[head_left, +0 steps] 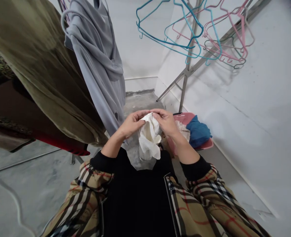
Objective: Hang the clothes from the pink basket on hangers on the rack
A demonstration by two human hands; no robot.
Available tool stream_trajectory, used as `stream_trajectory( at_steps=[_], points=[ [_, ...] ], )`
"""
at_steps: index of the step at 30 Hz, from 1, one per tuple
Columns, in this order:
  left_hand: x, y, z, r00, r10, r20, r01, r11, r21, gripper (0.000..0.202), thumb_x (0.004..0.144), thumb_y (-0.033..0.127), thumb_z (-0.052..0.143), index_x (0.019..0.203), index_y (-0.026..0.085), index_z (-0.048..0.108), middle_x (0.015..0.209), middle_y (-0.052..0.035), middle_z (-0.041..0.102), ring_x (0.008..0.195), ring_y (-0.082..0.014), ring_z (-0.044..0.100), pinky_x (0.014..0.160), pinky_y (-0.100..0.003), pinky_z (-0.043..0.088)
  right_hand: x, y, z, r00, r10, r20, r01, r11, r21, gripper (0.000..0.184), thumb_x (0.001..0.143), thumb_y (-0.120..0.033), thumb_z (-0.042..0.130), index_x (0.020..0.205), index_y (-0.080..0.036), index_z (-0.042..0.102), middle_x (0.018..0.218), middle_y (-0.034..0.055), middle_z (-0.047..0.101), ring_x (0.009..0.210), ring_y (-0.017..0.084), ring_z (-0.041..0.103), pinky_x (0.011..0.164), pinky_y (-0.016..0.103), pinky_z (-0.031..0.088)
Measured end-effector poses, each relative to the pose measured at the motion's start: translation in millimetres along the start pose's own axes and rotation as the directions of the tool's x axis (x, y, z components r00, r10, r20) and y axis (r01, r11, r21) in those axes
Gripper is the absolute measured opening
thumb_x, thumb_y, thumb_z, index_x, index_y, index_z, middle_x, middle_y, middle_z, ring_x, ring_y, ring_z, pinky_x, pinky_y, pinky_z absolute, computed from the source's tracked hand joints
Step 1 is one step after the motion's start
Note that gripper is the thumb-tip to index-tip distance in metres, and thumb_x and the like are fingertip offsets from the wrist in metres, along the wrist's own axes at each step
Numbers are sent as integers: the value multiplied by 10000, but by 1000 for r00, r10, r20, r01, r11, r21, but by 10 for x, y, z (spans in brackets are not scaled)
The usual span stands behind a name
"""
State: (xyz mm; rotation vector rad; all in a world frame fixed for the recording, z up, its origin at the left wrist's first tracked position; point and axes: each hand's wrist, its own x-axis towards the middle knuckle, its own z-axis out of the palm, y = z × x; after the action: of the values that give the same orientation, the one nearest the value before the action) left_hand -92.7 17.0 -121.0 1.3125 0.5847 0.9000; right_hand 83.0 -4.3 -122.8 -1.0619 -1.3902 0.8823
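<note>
A small crumpled white cloth (149, 140) hangs in front of my chest. My left hand (132, 123) pinches its top edge from the left, and my right hand (166, 121) pinches the same edge from the right. Both hands are closed on the cloth, fingertips almost touching. The lower part of the cloth dangles free above the floor.
A pink basin (208, 144) on the floor holds a blue garment (198, 131) and a pale cloth. A grey garment (98, 59) and an olive one (44, 65) hang at left. Blue hangers (175, 29) and pink hangers (231, 36) hang on a metal rack (187, 70). White wall at right.
</note>
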Motion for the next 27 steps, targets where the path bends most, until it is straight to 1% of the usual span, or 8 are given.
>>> stream_trajectory(
  at_steps=[3,8,11,14,18,20,24,27],
  points=[
    [-37,-16,-29,993,81,-91,-74,995,68,371,736,223,694,1103,171,683,1004,-59,724,830,-142,643,738,-228,474,-35,-18,-20,995,88,-43,-85,993,79,238,786,-395,681,924,-205,718,850,9,699,723,118,598,680,259,481],
    [-57,-30,-1,966,194,-170,-148,957,249,167,717,203,683,866,162,746,842,-35,729,739,-130,624,698,-230,466,-102,-103,-50,992,120,34,-122,990,63,284,809,-438,670,992,-225,706,777,-11,655,654,101,551,603,235,446],
    [-57,-48,33,961,221,-167,-172,948,268,141,685,169,685,813,161,745,817,-31,724,771,-143,633,735,-244,473,-141,-175,-23,983,78,166,-80,997,1,351,807,-435,680,1101,-244,683,895,4,682,762,122,598,699,262,482],
    [-51,-78,53,961,219,-170,-176,956,234,104,679,185,701,776,153,720,783,-28,706,751,-143,624,728,-249,478,-167,-231,37,969,62,238,-50,997,-57,378,756,-403,740,1083,-217,696,1007,31,707,883,157,630,806,298,491],
    [-34,-203,-14,947,239,-213,-191,956,222,170,713,269,718,835,159,677,753,-2,650,615,-90,531,598,-203,421,-174,-259,82,985,70,155,-47,989,-143,258,795,-410,698,904,-179,729,847,31,720,759,143,623,699,273,479],
    [-32,-335,-102,951,233,-205,-177,950,258,224,730,310,713,897,168,664,793,-3,644,630,-94,525,610,-209,422,-169,-267,70,995,45,90,-29,983,-180,256,809,-426,678,838,-175,712,765,17,695,694,127,597,639,256,460],
    [-85,-701,-340,960,114,-257,9,901,434,202,727,271,675,911,188,681,888,-17,668,836,-160,581,808,-273,452,-160,-324,-1,999,26,-34,-29,994,-105,281,831,-464,649,846,-184,668,718,-3,647,635,105,558,579,238,442],
    [-184,-956,-485,938,15,-346,152,879,451,179,672,199,669,849,199,698,845,-12,665,831,-179,566,810,-289,446,-160,-393,-77,992,23,-121,-29,998,-48,281,824,-477,659,875,-200,650,740,-8,645,649,106,567,601,244,466]
  ],
)
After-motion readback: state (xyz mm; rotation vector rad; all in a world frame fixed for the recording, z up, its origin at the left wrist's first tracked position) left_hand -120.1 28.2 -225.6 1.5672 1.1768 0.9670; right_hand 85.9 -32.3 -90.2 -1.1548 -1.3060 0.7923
